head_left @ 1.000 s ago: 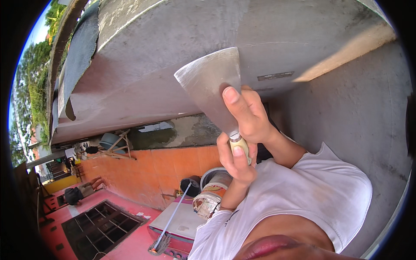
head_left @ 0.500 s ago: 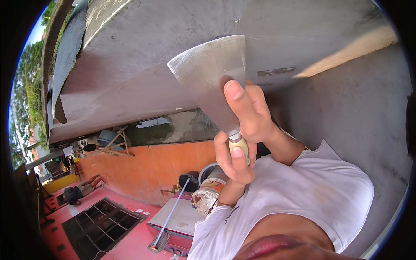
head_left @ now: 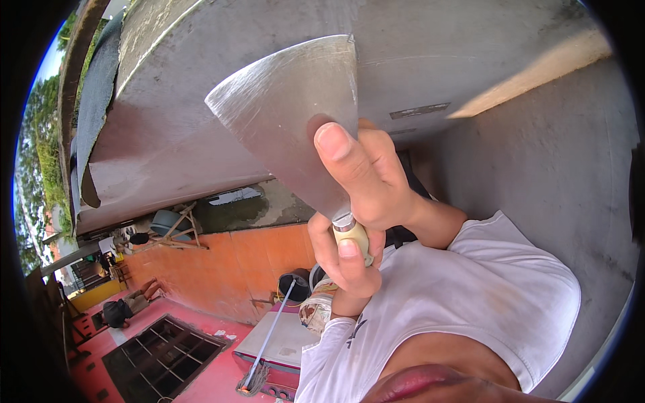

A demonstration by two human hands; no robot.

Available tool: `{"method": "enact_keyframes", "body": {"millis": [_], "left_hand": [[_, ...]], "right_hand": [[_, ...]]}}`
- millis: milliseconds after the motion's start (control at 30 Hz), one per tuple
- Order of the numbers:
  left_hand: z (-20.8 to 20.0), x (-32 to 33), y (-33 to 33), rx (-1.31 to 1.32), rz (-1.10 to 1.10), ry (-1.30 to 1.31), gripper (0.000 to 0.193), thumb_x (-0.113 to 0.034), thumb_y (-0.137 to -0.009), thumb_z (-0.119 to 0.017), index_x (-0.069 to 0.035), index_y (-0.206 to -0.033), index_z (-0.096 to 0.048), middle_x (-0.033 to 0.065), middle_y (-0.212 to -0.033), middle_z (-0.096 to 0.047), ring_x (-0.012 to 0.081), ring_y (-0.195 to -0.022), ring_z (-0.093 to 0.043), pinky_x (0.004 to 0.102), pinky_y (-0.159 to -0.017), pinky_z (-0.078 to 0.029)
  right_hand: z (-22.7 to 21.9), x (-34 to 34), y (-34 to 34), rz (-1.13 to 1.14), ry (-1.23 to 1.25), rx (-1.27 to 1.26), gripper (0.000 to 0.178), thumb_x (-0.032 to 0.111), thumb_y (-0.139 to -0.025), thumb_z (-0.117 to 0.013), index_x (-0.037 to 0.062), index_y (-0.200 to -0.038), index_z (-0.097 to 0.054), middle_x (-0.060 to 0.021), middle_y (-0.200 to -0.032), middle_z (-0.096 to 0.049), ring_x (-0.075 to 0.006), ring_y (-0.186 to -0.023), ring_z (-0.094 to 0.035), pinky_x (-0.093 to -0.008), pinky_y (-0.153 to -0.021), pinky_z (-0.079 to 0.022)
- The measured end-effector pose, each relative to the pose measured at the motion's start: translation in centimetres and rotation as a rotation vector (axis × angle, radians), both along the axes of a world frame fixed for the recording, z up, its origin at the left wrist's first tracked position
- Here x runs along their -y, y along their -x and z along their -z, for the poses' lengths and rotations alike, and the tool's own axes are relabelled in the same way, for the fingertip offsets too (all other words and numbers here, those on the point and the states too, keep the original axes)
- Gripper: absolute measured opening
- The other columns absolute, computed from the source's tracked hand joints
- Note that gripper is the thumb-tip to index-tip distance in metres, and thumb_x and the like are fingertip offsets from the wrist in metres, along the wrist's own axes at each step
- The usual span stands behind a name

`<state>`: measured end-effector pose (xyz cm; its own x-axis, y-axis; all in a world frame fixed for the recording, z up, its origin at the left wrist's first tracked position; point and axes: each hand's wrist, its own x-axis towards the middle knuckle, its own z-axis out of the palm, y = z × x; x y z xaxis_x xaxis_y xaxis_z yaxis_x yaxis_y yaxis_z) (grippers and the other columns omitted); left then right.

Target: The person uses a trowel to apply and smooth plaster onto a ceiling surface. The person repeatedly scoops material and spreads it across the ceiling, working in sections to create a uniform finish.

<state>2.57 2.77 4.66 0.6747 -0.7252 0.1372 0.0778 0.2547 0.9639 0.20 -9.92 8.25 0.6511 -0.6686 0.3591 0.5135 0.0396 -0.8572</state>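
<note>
A wide-bladed putty knife (head_left: 289, 114) is held up in front of me, its metal blade fanning out toward the top of the view. My left hand (head_left: 344, 265) has its fingers wrapped round the pale yellow handle (head_left: 352, 240), below the metal collar. Closer to the blade, my right hand (head_left: 376, 178) grips the tool with the thumb against the blade's face. The other right fingers are partly hidden behind the thumb and blade. Beyond the blade is a smooth grey plastered wall (head_left: 168, 127), and I cannot tell whether the edge touches it.
Lower left stand a black bucket (head_left: 293, 285), a stained white pail (head_left: 316, 313) and a mop (head_left: 272, 332) beside a grey-topped ledge (head_left: 285, 344). Farther off are a bluish tub (head_left: 169, 226) on a wooden stand, a barred window (head_left: 164, 352) and another person (head_left: 124, 307).
The putty knife has moved left and slightly up, looming larger in view. Both hands have shifted left with it, keeping their grip.
</note>
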Motion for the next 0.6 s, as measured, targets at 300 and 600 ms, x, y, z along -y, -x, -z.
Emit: {"method": "enact_keyframes", "body": {"millis": [300, 600], "left_hand": [[-0.9, 0.2, 0.1, -0.024, -0.009, -0.002, 0.050, -0.034, -0.096, -0.043, 0.006, -0.124, -0.042, 0.0074, -0.068, -0.053, 0.0062, -0.047, -0.042, 0.0226, -0.043, -0.030], [-1.5, 1.2, 1.4, 0.018, -0.055, 0.005, 0.049, -0.034, -0.096, -0.043, 0.006, -0.124, -0.043, 0.0071, -0.069, -0.053, 0.0062, -0.046, -0.041, 0.0222, -0.041, -0.029]], "right_hand": [[0.1, -0.8, -0.7, 0.040, -0.137, 0.027, 0.054, 0.040, -0.107, -0.042, 0.0007, -0.071, -0.053, 0.0020, -0.060, -0.047, -0.0068, -0.058, -0.040, -0.0271, -0.051, -0.033], [-0.7, 0.2, 0.1, 0.003, -0.118, 0.012, 0.056, 0.042, -0.107, -0.042, 0.0018, -0.070, -0.055, 0.0033, -0.061, -0.048, -0.0049, -0.059, -0.040, -0.0250, -0.051, -0.033]]}}
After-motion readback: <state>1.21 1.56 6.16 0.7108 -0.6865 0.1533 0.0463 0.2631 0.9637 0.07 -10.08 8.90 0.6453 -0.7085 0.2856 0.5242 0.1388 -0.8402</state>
